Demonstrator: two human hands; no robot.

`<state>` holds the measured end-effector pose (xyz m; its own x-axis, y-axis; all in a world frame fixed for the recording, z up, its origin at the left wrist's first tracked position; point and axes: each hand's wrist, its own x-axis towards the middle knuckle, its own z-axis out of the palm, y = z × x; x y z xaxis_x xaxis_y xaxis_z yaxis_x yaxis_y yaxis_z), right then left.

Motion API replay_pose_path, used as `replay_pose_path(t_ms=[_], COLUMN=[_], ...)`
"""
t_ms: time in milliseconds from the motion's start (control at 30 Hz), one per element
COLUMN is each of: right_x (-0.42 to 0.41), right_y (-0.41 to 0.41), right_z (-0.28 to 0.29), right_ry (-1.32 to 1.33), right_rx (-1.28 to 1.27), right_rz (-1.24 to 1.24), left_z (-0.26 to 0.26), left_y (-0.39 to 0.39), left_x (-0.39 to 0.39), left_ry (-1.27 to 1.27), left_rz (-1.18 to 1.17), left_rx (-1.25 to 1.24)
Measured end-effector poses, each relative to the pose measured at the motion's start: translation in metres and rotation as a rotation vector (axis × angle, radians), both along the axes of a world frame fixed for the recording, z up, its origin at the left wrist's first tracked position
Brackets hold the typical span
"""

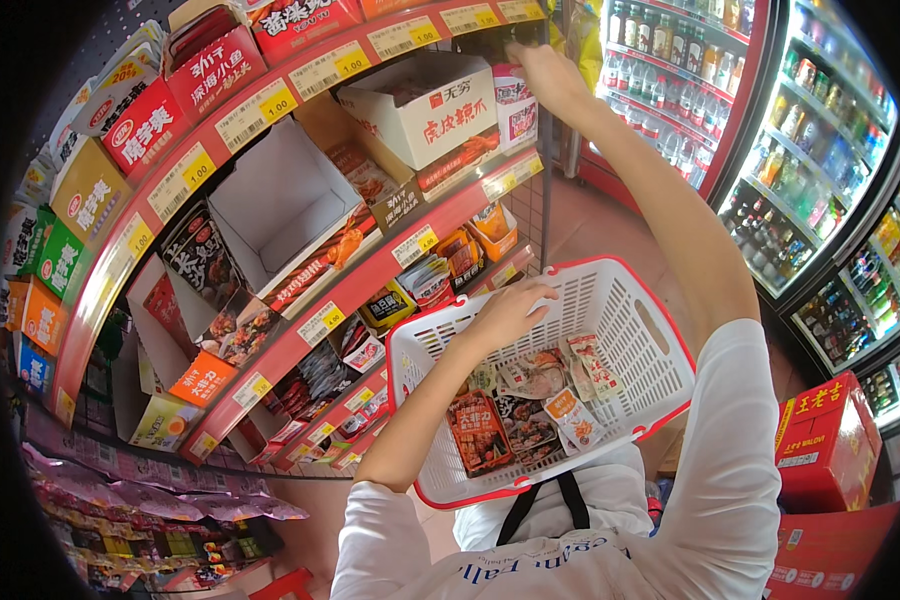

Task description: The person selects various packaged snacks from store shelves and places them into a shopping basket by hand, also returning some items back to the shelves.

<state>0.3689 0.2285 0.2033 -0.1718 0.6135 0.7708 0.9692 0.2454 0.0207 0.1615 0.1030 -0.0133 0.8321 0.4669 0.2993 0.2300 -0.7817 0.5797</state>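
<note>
A white plastic shopping basket (626, 352) with a red rim is held in front of my body. My left hand (506, 311) lies over its far rim, fingers spread above the inside and nothing seen in them. Several snack packets are in the basket, among them a red-orange packet (480, 433) and a small white and orange packet (572, 420). My right hand (551, 79) reaches to the far end of the upper shelf, above a pink and white display box (515, 109). Its fingertips are in shadow, so whether they hold anything is hidden.
Beside the box stands a white carton (427, 109) of snacks, then a grey-white empty carton (277, 195). Price tags line the red shelf edges (420, 247). Lit drink fridges (810, 150) stand at right, with a red carton (829, 442) nearer. Purple packets (157, 495) hang lower left.
</note>
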Motion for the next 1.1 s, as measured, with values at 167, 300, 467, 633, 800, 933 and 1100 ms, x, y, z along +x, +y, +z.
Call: replay_pose_path(t_ms=[167,300,467,633,800,933,1100], right_x=[0.007,0.005,-0.002,0.003,0.013,0.02,0.024], right_y=[0.001,0.0,-0.008,-0.012,-0.024,-0.045,-0.082], right_z=[0.004,0.001,-0.003,0.004,0.003,0.005,0.019], right_ry=[0.099,0.123,0.112,0.16,0.147,0.233,0.242], right_rx=[-0.036,-0.011,0.085,0.307,0.328,0.394,0.429], right_rz=[-0.002,0.021,0.031,0.132,0.143,0.208,0.259], left_z=[-0.001,0.002,0.006,0.004,0.007,0.014,0.006], left_y=[0.003,0.002,-0.002,0.001,0.0,0.002,0.012], left_x=[-0.003,0.001,0.0,0.0,0.002,0.005,0.009], left_ry=[0.032,-0.037,-0.017,-0.031,-0.053,-0.103,-0.566], left_rz=[-0.008,-0.001,0.034,0.021,0.08,0.188,0.236], left_rx=[-0.019,0.004,-0.036,-0.017,-0.059,-0.147,-0.282])
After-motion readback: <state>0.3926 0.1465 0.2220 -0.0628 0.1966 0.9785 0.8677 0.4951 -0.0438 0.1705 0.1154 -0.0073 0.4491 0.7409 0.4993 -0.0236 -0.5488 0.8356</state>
